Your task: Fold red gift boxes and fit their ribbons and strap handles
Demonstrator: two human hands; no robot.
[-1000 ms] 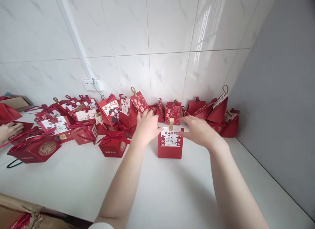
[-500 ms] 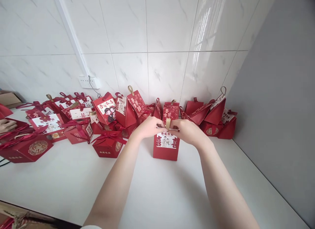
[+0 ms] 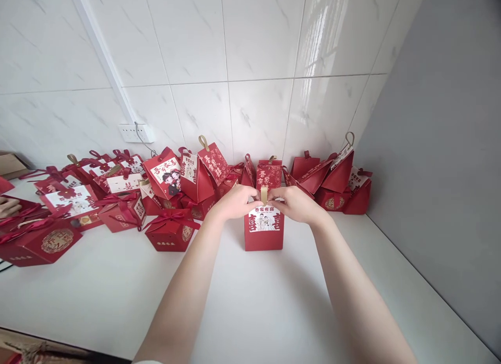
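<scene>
A red paper gift box (image 3: 263,241) stands upright on the white table in front of me, a white printed label with a couple on its front. From its top rises a gold ribbon loop (image 3: 264,195). My left hand (image 3: 241,201) pinches the top edge of the box just left of the loop. On the other side, my right hand (image 3: 293,202) pinches the same edge, fingertips close to the ribbon. Fingers of both hands cover part of the top fold.
Several finished-looking red boxes with ribbons crowd the wall, such as a bow-tied box (image 3: 169,232) to the left and a stacked one (image 3: 340,171) to the right. Another person's hand (image 3: 8,206) is at the far left. A grey partition (image 3: 438,160) borders the right side.
The view has shifted slightly. Both hands stay at the top of the box, which still stands in the same place.
</scene>
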